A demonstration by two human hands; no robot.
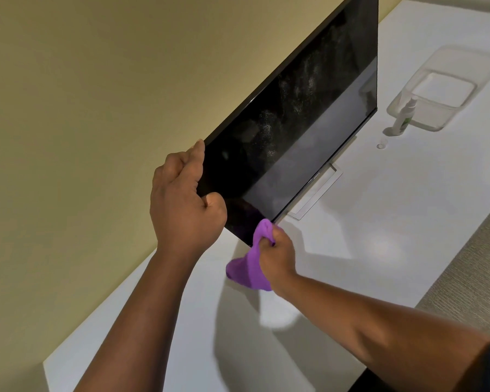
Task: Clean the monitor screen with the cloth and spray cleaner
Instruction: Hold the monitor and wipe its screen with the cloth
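White desk (379, 250) runs from lower left to upper right of the frame, with a yellow wall behind. I see my left hand (186, 202) gripping the near edge of the monitor (294, 123), thumb on the glass. My right hand (276, 256) pinches the bunched purple cloth (251, 264) at the screen's lower corner, center of the frame. Spray mist covers the middle of the screen, not yet wiped. I think the droplets may run into the bottom bezel if I am slow. The thumb could leave a mark. The spray bottle (405, 116) stands at upper right beside a clear tub (464, 66).
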